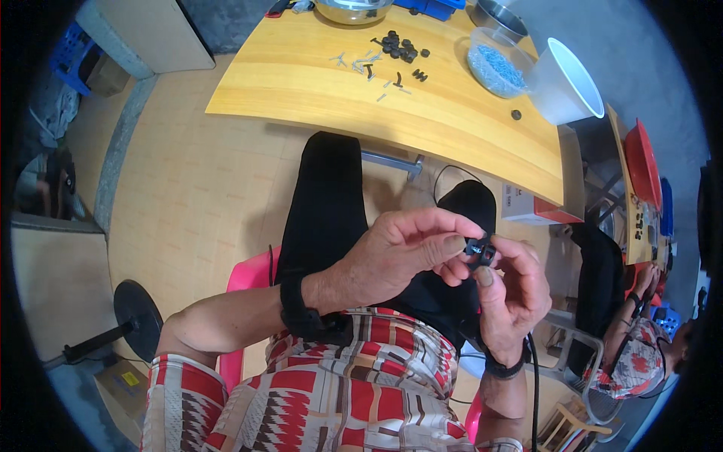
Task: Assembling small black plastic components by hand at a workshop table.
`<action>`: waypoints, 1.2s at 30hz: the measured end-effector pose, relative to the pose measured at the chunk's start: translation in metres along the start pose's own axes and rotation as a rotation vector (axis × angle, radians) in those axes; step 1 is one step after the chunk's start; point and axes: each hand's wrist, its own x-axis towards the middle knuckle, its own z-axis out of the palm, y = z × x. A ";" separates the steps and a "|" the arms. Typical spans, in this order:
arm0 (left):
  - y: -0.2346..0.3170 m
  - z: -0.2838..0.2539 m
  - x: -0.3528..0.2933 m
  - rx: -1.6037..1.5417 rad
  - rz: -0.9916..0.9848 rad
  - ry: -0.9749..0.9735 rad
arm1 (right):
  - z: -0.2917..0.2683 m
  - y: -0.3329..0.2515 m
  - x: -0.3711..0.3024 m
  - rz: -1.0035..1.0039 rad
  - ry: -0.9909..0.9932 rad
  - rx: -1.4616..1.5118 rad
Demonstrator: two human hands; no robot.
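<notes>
At the far left, a blue plastic item [71, 60] stands near the wall, and lower down a black stand with a round base [140, 322] is on the floor, near a cardboard box [124, 392]. Next comes a pink chair [251, 273] behind the seated person's arm. Beyond the knees, the wooden tabletop [286, 75] carries a shiny metal bowl [354, 10] at its far edge, then scattered small pale pins [361, 62] and a cluster of black pieces [395, 47].

The left hand [403, 245] meets the right hand [516, 286] over the lap, off the tabletop; both are pinched, thumbs and fingertips, on one small black part [480, 255] between them. Its finer detail is too small to read.

Farther right on the tabletop are a clear tub of blue pieces [495, 66], a metal pot [499, 19] behind it, a lone black piece [516, 114] and, just beside the tub, a tilted white bucket [566, 83]. At the far right, a co-worker in a patterned shirt [633, 354] sits near a red basin [642, 166].
</notes>
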 end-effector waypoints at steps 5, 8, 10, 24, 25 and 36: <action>0.002 0.001 0.000 0.042 -0.009 0.008 | 0.001 0.000 -0.001 0.001 -0.006 -0.007; 0.002 0.001 0.000 0.037 -0.008 -0.002 | 0.000 0.001 -0.004 0.065 0.016 0.044; 0.001 -0.001 0.000 0.015 -0.013 -0.012 | -0.001 0.000 -0.005 0.131 0.062 0.081; 0.002 -0.001 0.000 0.050 -0.006 -0.014 | -0.002 -0.003 -0.002 0.029 0.006 -0.006; 0.003 0.001 -0.001 0.059 -0.001 0.005 | -0.001 -0.003 -0.002 0.013 0.006 -0.020; -0.001 0.007 -0.003 0.095 0.125 0.026 | 0.002 -0.005 -0.004 -0.027 0.019 -0.045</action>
